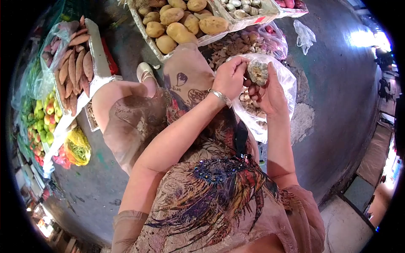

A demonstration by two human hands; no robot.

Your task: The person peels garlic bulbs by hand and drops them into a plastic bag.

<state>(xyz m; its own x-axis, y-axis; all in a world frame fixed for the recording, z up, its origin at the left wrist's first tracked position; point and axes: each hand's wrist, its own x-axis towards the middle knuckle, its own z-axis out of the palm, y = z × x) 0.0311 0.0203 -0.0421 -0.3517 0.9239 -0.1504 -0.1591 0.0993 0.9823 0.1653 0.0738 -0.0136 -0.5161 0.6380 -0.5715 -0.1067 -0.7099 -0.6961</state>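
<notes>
A garlic bulb [258, 72] with dry, papery outer skin is held up between my two hands. My right hand [273, 95] grips it from the right, thumb up along its side and fingers beneath. From the left, my left hand [229, 79], with a silver bracelet at the wrist, is closed, its thumb and fingers pinched at the bulb's edge. Under both hands lies an open white plastic bag [287, 86] with garlic [249, 103] inside. Loose garlic skins [225, 48] are heaped just beyond the bag.
Ahead stand a foam box of potatoes [172, 16], a box of garlic bulbs [240, 5] and red onions [289, 3]. Sweet potatoes [76, 69], apples and pears [48, 114] and a yellow bag [78, 145] are at left. A crumpled clear bag [304, 37] lies on the floor.
</notes>
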